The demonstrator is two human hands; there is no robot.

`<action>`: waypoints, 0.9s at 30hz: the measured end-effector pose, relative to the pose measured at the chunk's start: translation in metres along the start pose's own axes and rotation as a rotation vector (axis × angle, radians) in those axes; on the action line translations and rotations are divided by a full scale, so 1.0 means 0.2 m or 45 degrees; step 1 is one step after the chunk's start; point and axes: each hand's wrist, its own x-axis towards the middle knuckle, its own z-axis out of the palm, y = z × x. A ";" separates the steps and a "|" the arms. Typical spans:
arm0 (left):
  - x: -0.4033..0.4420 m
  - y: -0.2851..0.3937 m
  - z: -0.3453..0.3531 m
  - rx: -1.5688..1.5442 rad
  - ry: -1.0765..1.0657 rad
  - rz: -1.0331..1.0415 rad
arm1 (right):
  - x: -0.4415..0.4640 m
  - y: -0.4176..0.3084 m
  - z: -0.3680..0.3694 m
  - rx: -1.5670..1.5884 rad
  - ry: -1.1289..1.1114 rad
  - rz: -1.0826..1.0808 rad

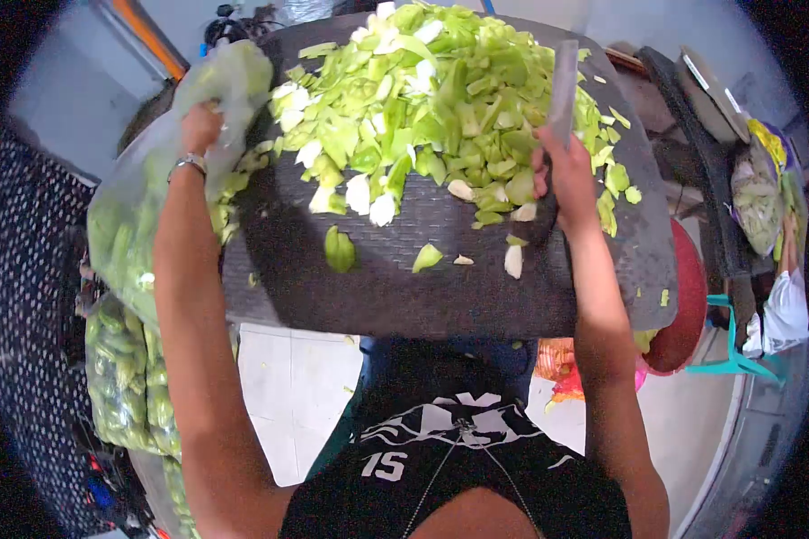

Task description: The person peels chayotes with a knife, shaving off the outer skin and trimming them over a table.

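My right hand (568, 175) is closed round the handle of a knife (564, 90), its broad blade pointing up and away from me at the right side of the pile. A heap of chopped pale green vegetable (440, 108) covers the far half of a dark woven-pattern table (404, 292). At the table's left edge, my left hand (202, 128) is closed on a large clear plastic bag (121, 211) filled with green vegetables. Its fingertips are partly hidden by the plastic. A few loose pieces, among them a green chunk (339, 250), lie nearer to me.
More bagged green vegetables (117, 377) are stacked below at the left. To the right stand a dark red tub (679, 305) and a teal stool (728, 346). A person in a white garment (786, 310) is at the far right. An orange-red bag (557, 364) lies under the table.
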 end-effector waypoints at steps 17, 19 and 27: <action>0.48 0.52 0.15 -0.069 -0.313 -0.191 | -0.05 -0.03 0.06 -0.009 0.015 0.184; 0.44 0.55 0.09 -0.084 -0.319 -0.200 | -0.04 -0.04 0.05 -0.004 0.018 0.195; -0.12 0.72 -0.52 -0.188 -0.129 -0.401 | -0.08 -0.09 0.05 0.096 0.015 0.176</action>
